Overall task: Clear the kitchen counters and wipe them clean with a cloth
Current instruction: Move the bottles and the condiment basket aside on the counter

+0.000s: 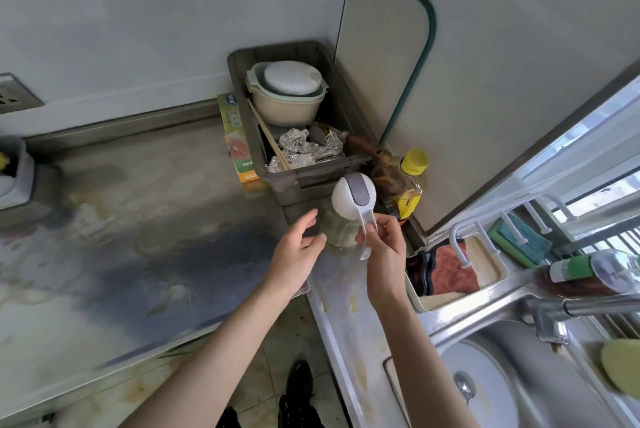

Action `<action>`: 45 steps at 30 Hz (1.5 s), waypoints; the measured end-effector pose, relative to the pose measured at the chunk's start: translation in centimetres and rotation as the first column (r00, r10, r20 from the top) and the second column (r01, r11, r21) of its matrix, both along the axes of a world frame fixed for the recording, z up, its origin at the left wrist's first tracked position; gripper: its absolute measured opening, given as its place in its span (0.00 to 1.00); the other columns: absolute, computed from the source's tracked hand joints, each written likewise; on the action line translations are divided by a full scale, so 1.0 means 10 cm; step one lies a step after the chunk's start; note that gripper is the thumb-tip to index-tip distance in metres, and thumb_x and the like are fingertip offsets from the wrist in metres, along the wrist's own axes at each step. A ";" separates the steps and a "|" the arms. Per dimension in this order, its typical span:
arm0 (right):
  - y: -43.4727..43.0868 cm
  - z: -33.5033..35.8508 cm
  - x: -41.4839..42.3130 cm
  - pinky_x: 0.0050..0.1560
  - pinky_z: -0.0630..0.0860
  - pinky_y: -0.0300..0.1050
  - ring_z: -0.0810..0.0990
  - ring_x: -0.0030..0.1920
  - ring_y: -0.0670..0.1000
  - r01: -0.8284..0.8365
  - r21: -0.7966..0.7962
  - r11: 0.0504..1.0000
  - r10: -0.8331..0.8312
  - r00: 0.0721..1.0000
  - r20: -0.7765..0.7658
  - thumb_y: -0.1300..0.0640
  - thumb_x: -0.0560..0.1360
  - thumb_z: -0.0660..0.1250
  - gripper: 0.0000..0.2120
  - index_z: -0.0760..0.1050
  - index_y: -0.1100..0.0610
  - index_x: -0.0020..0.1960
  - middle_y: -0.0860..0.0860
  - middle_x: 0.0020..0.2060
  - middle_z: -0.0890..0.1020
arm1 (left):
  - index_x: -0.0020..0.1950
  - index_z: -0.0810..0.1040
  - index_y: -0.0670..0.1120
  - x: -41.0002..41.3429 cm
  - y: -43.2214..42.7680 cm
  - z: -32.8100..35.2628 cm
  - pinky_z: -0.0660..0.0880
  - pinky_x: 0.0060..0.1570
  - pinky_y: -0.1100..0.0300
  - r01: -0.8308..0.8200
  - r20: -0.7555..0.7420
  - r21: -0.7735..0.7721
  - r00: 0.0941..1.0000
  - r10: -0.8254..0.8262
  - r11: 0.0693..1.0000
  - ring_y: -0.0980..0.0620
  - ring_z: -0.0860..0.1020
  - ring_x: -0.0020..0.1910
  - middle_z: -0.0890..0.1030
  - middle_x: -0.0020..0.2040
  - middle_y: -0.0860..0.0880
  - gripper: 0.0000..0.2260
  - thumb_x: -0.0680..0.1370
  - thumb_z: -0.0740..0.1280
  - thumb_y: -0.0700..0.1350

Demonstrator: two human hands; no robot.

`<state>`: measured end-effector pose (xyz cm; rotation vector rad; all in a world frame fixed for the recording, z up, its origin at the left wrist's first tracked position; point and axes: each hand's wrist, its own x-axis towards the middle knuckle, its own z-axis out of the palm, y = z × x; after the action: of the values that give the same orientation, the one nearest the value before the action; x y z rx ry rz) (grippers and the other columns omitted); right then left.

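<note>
The stained steel counter runs into a corner where a board leans upright against the wall. A grey bin of bowls and foil sits before it. The cloth lies in a tray by the sink. A jar is just in front of the bin. The right hand has a pinching grip on its white handle. The left hand has a wide grip, fingers beside the glass.

glass dispenser: white-grey lid, upright, counter corner | cloth: pink, crumpled in sink-side tray
</note>
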<state>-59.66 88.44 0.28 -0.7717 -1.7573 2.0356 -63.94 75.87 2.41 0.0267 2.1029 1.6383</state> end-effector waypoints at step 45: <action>-4.67 -0.71 -2.29 0.53 0.76 0.53 0.79 0.50 0.59 -0.729 0.281 0.625 0.555 0.668 0.496 0.63 0.76 0.62 0.10 0.75 0.60 0.56 0.59 0.49 0.81 | 0.68 0.65 0.41 -1.55 -5.60 -0.86 0.69 0.31 0.77 -0.695 -0.098 -0.249 0.711 0.696 0.675 0.60 0.73 0.42 0.73 0.56 0.45 0.19 0.77 0.62 0.37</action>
<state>-82.53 41.71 -6.80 -0.3735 -2.9641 1.7509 -79.45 19.91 -6.21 -0.9962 2.4801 1.6819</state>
